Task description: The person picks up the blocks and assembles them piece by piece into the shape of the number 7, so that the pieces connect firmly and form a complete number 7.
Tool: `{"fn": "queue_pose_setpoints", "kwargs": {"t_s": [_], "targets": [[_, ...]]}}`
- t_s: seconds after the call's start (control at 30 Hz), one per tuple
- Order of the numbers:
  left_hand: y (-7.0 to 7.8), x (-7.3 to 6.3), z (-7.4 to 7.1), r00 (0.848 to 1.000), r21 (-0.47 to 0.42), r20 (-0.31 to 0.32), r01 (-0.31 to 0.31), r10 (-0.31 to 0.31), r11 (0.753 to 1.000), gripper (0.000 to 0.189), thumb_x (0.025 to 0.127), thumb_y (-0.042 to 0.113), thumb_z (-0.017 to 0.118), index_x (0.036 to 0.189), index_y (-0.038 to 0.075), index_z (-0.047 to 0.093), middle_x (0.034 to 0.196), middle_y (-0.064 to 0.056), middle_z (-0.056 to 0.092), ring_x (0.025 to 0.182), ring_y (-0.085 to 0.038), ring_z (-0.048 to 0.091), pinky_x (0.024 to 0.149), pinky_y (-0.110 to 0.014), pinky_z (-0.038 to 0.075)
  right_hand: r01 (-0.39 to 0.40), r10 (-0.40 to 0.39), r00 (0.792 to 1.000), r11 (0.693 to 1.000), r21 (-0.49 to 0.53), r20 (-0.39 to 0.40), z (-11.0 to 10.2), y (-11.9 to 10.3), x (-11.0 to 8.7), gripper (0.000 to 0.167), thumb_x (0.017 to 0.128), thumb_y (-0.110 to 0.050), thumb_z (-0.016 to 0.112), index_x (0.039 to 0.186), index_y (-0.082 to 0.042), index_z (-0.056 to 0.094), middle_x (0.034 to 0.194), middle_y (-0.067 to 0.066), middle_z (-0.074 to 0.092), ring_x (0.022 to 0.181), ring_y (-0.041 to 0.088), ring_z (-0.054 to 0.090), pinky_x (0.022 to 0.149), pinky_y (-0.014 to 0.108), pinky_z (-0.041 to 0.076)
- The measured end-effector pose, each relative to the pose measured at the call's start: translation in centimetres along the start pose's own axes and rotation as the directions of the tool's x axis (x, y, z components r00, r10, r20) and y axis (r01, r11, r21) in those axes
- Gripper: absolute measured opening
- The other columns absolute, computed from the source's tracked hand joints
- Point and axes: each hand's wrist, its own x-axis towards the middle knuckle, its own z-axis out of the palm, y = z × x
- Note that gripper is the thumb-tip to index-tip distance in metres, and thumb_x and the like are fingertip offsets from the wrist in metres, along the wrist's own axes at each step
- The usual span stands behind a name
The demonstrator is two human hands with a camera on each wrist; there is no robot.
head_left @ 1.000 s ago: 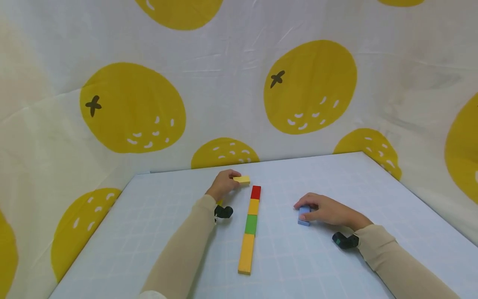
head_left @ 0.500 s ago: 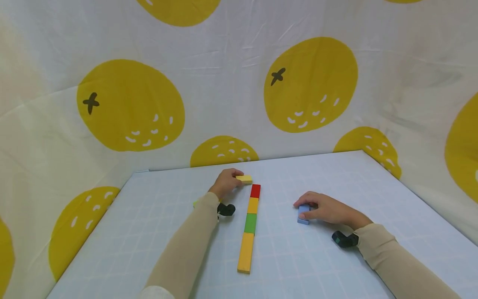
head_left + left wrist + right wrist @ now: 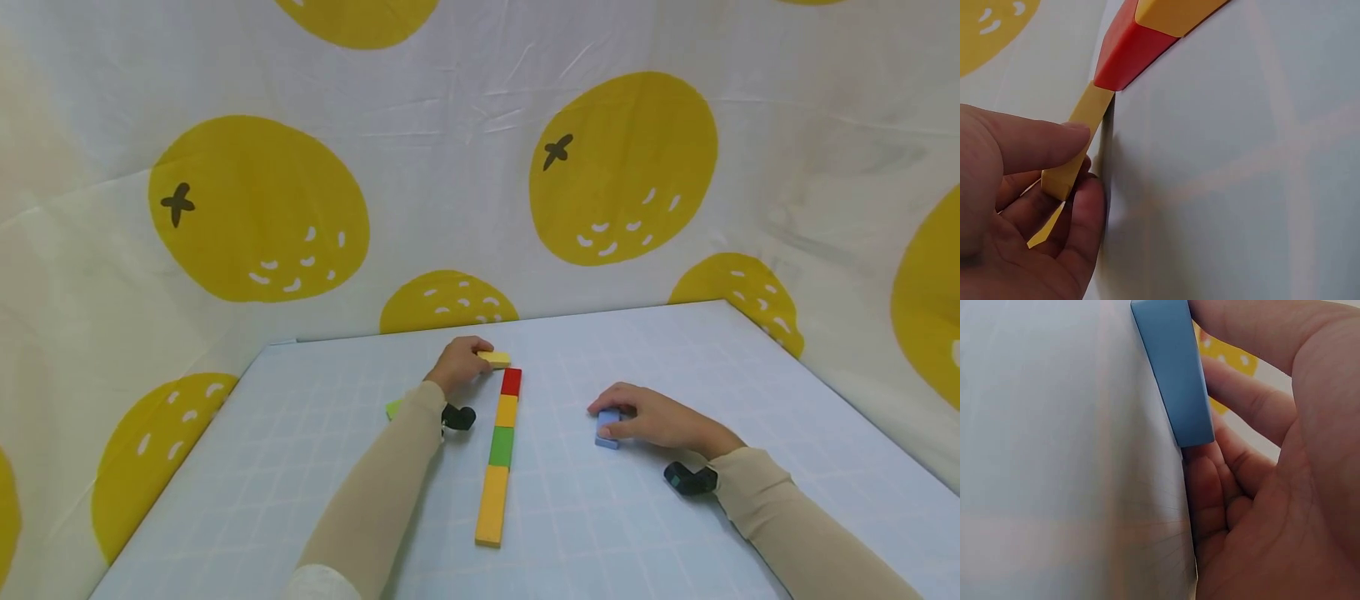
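At the far end of a row of blocks, my left hand (image 3: pixel 459 364) pinches a pale yellow block (image 3: pixel 497 359) between thumb and fingers. In the left wrist view, that block's tip meets the corner of the red block (image 3: pixel 1132 50); whether they touch I cannot tell. Running towards me from the red block are a yellow block (image 3: pixel 507 410), a green block (image 3: pixel 501 447) and a longer yellow-orange block (image 3: pixel 492 507), end to end. On the right, my right hand (image 3: pixel 656 419) holds a blue block (image 3: pixel 1175 375) flat on the table, its thumb and fingers around it.
A lime-green block (image 3: pixel 393 408) lies partly hidden behind my left forearm. The table (image 3: pixel 570 517) has a pale gridded cover. Behind it hangs a white curtain (image 3: pixel 450 183) printed with large yellow fruit. Each wrist carries a small black camera (image 3: pixel 690 479).
My left hand has slid slightly right with the pale yellow block, up to the red block. The lime-green block has come into view behind the forearm. My right hand stays on the blue block.
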Motion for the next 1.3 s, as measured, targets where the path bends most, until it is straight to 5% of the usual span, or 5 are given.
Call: {"fn": "queue_pose_setpoints", "kwargs": {"t_s": [0.2,0.53,1.3], "targets": [[0.4,-0.4,-0.1,0.999,0.054,0.012,-0.041,0.04,0.998,0.033,0.094,0.009,0.068,0.126,0.013,0.067,0.113,-0.005,0.061,0.102,-0.025,0.054,0.093,-0.037,0.051,0.011,-0.011,1.0,1.0,0.005,0.004,0.0,-0.1,0.2,0.036,0.091,-0.044,0.073,0.122,-0.025,0.069,0.122,-0.008,0.06,0.116,0.021,0.052,0.102,0.046,0.041],[1.6,-0.1,0.6,0.999,0.072,0.02,-0.046,0.045,0.996,0.033,0.095,0.011,0.068,0.127,0.015,0.067,0.127,-0.005,0.06,0.111,-0.024,0.053,0.104,-0.04,0.045,-0.01,0.01,1.0,1.0,0.007,-0.004,-0.7,0.1,0.1,0.034,0.091,-0.043,0.073,0.121,-0.027,0.069,0.122,-0.008,0.06,0.116,0.022,0.052,0.102,0.05,0.04],[0.9,0.4,1.4,0.997,0.147,0.033,-0.074,0.069,0.986,0.028,0.094,0.009,0.066,0.122,0.016,0.069,0.121,-0.003,0.064,0.105,-0.023,0.055,0.101,-0.039,0.048,-0.032,0.032,0.999,0.999,0.015,-0.001,-0.1,0.0,0.1,0.035,0.09,-0.044,0.074,0.12,-0.026,0.069,0.121,-0.008,0.06,0.115,0.021,0.052,0.103,0.051,0.039]]}}
